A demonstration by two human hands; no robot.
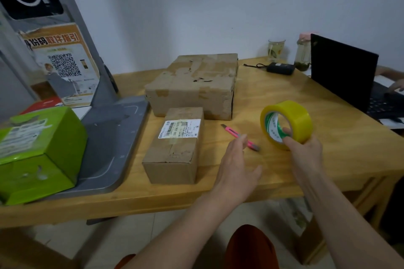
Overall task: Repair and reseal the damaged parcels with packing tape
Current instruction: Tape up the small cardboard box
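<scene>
Wooden table (258, 94) against a pale wall. Your right hand (305, 146) grips the yellow tape roll (286, 123) upright, fingers curled thru its core, near the table's front-right edge. Your left hand (235, 159) hovers w/ fingers straight & relaxed, holding nothing, just over the pink cutter (234, 132). Small parcel (177, 148) w/ label sits near the front edge; large worn parcel (196, 85) just behind it, toward the back. Green box (37, 150) at the left, laptop (343, 72) at the right edge.
</scene>
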